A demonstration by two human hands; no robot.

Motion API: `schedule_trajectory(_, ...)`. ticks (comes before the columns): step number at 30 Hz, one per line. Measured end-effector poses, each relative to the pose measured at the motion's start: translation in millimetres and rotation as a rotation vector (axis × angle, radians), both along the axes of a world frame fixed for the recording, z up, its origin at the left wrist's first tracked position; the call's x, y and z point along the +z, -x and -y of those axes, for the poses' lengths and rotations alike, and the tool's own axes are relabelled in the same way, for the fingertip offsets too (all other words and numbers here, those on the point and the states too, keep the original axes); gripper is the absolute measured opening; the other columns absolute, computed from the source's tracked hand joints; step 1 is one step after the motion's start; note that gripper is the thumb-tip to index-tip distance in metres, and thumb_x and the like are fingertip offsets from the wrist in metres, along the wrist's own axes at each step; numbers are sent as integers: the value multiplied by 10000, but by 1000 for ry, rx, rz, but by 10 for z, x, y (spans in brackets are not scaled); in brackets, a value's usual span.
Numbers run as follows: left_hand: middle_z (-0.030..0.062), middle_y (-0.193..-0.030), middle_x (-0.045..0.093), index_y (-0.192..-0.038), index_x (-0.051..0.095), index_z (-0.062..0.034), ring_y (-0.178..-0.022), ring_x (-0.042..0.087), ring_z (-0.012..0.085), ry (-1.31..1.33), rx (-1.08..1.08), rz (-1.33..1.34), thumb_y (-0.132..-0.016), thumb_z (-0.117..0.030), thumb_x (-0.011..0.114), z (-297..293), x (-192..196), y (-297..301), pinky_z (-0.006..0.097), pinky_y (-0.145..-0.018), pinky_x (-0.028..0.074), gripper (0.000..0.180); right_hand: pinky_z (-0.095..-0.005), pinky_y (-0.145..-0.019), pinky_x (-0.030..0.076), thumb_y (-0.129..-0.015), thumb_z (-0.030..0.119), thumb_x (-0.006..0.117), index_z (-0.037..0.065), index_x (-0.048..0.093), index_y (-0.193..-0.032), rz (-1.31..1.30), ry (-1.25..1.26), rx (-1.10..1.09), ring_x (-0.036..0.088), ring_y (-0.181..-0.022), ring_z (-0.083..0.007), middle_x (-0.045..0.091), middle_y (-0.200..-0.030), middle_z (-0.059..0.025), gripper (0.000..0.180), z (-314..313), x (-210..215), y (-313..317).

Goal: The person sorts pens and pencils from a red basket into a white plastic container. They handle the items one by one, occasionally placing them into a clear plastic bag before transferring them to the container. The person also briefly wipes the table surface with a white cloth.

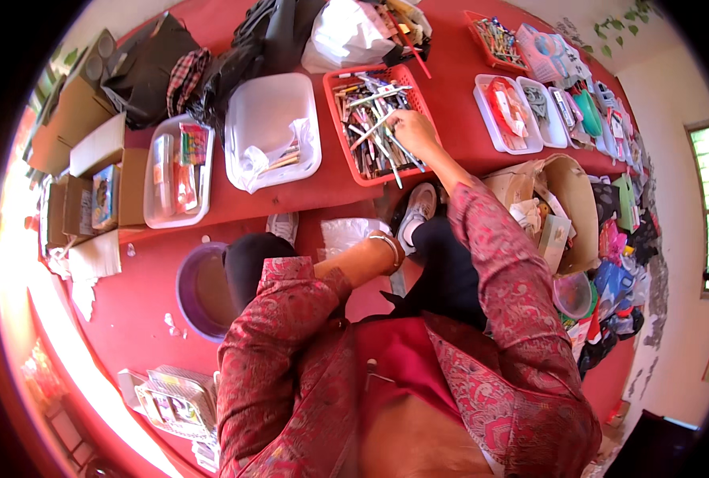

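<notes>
My right hand [412, 130] reaches over a red plastic basket [420, 94] heaped with pens and pencils [370, 99]. Its fingers are closed at one end of a slim, pale pen [370, 132], which slants down to the left across the heap. My left forearm lies across my lap, and my left hand [394, 255] hangs beside my knee. The wrist wears a bracelet, and the fingers are turned out of sight. Left of the basket stands a clear plastic tub [235, 151] holding a white plastic bag [252, 163] and some pencils [281, 161].
Further left are a smaller clear tub [149, 209] with packets and open cardboard boxes [135, 187]. A purple basin [180, 291] sits by my left knee. On the right are a cardboard box [581, 191], small tubs [482, 99] and another red basket [482, 52].
</notes>
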State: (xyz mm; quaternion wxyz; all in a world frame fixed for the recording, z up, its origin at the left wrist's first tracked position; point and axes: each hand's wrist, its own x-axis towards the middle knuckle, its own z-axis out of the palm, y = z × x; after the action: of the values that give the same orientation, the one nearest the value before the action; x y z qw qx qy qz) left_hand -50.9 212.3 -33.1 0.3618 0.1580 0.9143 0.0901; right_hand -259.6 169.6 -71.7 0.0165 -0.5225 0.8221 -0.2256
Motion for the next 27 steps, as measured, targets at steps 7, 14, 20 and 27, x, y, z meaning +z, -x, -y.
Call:
schedule_trajectory(7,81,-1013,592,-901,634,-87,-967,546,248,251,371,-435,-721,-192,570,231,90,-98,423,-824,364,219,-412,-615,469,-789,126,441,96,587,-850,-532,-394,185,585,-762,-286,558,-825,-144,161,516,-512,-171)
schedule_trajectory(14,75,-883,632,-842,654,-128,-832,608,206,61,382,-224,-741,-172,532,468,178,-158,353,-657,465,165,-428,-655,450,-725,197,539,78,592,-821,-227,-276,-17,565,-785,-335,564,-831,-148,161,303,-87,-127)
schedule_trajectory(20,111,-946,564,-947,590,-72,-903,544,255,-71,690,-1126,-675,-96,513,859,490,-7,367,-730,432,283,-404,-597,473,-739,233,483,103,577,-739,-231,-392,19,591,-704,-303,608,-739,-102,160,-84,1001,-452)
schedule_trajectory(27,205,-787,590,-1105,386,-30,-760,576,354,29,818,-748,-791,-122,425,790,518,73,456,-612,444,330,-343,-580,451,-645,141,542,59,524,-616,-219,87,447,538,-697,-245,522,-671,-77,89,-523,843,-778)
